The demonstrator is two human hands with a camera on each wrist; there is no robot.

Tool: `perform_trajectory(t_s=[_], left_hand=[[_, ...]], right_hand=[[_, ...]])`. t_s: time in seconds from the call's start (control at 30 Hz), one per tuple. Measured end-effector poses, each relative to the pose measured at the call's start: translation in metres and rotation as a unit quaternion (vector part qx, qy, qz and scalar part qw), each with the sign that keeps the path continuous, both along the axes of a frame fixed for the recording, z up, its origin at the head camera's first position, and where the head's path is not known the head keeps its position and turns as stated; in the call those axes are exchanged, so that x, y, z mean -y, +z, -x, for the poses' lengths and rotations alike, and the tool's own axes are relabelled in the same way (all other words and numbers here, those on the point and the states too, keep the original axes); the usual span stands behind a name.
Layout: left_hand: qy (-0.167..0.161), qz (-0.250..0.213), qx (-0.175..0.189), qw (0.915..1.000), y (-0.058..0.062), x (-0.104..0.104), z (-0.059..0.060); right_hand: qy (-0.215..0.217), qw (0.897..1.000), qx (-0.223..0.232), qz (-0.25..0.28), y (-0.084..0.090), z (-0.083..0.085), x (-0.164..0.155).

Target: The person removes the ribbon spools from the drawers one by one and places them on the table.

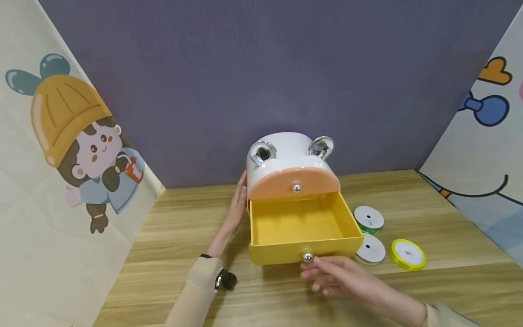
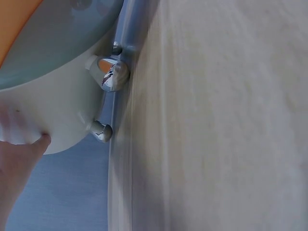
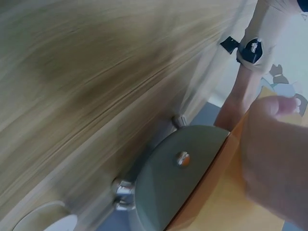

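A white animal-shaped drawer box (image 1: 282,147) with silver ears stands against the wall. Its peach upper drawer (image 1: 269,184) is closed, while the empty yellow lower drawer (image 1: 294,222) is pulled well out. My left hand (image 1: 237,206) rests along the box's left side with straight fingers; the left wrist view shows the thumb (image 2: 43,140) against the white shell. At the front of the yellow drawer, my right hand (image 1: 341,278) has thumb and forefinger at the silver drawer knob (image 1: 308,257), the other fingers loosely bent below. The right wrist view hides the knob behind the hand (image 3: 274,144).
Right of the drawer lie a green-edged ribbon spool (image 1: 369,217), a white spool (image 1: 372,250) partly behind the drawer, and a yellow ribbon spool (image 1: 408,254). A purple-grey wall (image 1: 278,68) closes off the wooden table's (image 1: 180,236) back; printed panels flank both sides.
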State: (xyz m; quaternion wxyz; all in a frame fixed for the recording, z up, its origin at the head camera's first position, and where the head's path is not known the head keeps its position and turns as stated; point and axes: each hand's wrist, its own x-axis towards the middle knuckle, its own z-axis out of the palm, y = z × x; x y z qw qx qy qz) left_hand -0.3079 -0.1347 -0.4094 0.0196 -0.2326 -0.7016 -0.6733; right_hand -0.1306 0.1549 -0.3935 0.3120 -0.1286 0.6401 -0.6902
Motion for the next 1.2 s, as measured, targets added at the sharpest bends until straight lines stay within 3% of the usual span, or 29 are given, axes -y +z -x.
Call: perform_trajectory(t_s=[0.27, 0.53, 0.8, 0.93, 1.2], left_hand=[[0.001, -0.003, -0.004, 1.0, 0.001, -0.001, 0.0], [0.008, 0.008, -0.024, 0.9997, 0.002, 0.003, -0.001], [-0.007, 0.0, -0.048, 0.9988, -0.002, 0.008, -0.002], [-0.009, 0.005, -0.053, 0.9986, -0.005, 0.01, -0.001], [-0.004, 0.002, -0.059, 0.9983, -0.024, 0.01, 0.016]], right_hand=[[-0.03, 0.998, 0.033, 0.035, 0.003, 0.001, 0.009], [-0.053, 0.998, 0.025, 0.018, 0.005, 0.002, 0.013], [-0.07, 0.997, 0.019, 0.01, 0.005, 0.009, 0.016], [-0.076, 0.997, 0.016, 0.006, 0.004, 0.016, 0.017], [-0.097, 0.995, 0.011, -0.004, 0.007, 0.031, 0.023]])
